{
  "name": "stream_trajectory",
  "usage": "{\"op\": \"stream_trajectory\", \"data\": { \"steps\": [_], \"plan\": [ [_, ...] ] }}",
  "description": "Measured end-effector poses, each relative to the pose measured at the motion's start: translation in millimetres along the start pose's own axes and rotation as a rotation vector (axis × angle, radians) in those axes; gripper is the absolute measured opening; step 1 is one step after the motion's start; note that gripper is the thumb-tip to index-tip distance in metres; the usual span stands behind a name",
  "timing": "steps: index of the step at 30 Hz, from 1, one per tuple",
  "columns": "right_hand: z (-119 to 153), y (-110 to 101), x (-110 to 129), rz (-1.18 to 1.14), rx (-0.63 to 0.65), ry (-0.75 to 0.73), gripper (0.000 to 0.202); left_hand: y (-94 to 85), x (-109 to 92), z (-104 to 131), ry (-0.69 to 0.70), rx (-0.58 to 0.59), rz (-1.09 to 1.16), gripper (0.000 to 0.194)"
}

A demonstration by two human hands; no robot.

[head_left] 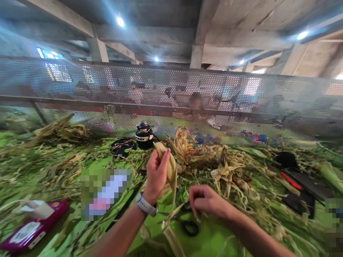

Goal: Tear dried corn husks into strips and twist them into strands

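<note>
Corn husk [172, 171] pinched in my left hand [156, 175]; right hand [205, 202] curled near scissors [184, 224], can't tell if gripping.

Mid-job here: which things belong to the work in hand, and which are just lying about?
In the work:
held husk, in the left hand
scissors, near the right hand, probably
loose husks, probably

Seemingly just lying about:
purple object
black jar-shaped object
</note>
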State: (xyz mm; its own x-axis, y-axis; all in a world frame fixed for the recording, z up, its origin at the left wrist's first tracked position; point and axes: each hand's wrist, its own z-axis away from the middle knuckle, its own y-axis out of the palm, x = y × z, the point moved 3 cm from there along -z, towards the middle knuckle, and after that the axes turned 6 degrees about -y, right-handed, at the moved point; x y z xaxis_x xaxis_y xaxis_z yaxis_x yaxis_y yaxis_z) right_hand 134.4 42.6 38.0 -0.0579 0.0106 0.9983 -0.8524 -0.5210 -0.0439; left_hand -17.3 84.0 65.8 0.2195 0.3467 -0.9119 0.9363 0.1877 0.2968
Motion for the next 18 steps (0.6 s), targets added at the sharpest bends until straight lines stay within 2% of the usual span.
{"op": "stream_trajectory", "data": {
  "steps": [2, 4, 6, 9, 11, 14, 18],
  "plan": [
    [-1, -7, 7, -0.036, -0.147, -0.125, 0.008, 2.5, 1, 5, 0.031, 0.058, -0.116, 0.022],
    [-2, -10, 11, -0.052, -0.213, -0.204, 0.018, 9.8, 5, 15, 0.020, 0.140, -0.160, 0.026],
    [-4, -9, 11, -0.055, -0.195, -0.224, 0.029, 18.6, 10, 24, -0.058, 0.259, -0.124, 0.028],
    [-7, -8, 8, -0.046, -0.178, -0.217, 0.034, 23.7, 12, 26, -0.176, 0.342, -0.051, 0.027],
    [-7, -10, 7, -0.033, -0.179, -0.202, 0.032, 22.4, 13, 21, -0.295, 0.386, -0.010, 0.026],
    [-7, -16, 7, -0.038, -0.188, -0.207, 0.031, 18.9, 15, 14, -0.486, 0.526, 0.044, 0.034],
    [-6, -21, 8, -0.037, -0.234, -0.221, 0.030, 11.9, 14, 9, -0.583, 0.638, 0.000, 0.031]
  ]
}}
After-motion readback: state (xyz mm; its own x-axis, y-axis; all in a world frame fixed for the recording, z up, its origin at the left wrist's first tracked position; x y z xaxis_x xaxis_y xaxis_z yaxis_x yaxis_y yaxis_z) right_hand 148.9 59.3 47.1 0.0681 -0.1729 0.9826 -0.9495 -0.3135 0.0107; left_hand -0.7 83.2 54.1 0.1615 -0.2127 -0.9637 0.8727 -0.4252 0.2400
